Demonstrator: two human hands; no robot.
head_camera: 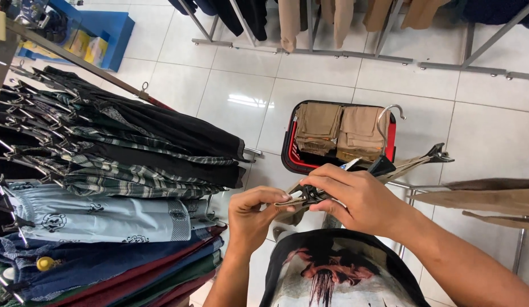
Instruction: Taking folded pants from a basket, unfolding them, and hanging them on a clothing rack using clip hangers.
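Head view, one frame. Two bare hands in view, both the person's own, held over the person's printed shirt (338, 273).

Left hand (254, 213): thumb and forefinger pressed together, pinching the tan waistband edge of the khaki garment (293, 200) at the near clip of the hanger.

Right hand (355, 196): fingers curled over the black clip hanger (384, 165), fingertips pressing down on the near clip (311, 195). Grip closed on the hanger bar.

Hanger: one, black, with one metal hook (386, 116) standing up above the basket. Two clips counted: the near one under the right fingers, the far one (438, 152) free at the right end. The garment hangs along the bar between them, held just above the shirt front, in front of the basket.

Red shopping basket (288, 153): one, on the white tiled floor (310, 85). Holds two folded khaki stacks, side by side.

Left rack (77, 65): hung garments on clip hangers, black, plaid, pale printed, navy, dark red; too many overlapping to count.

Top edge: one metal rail rack (355, 54) with dark and tan trousers, cut off by the frame. Blue stand (113, 31), one, top left. Right edge: tan garments (492, 199) on another rail, two layers visible.
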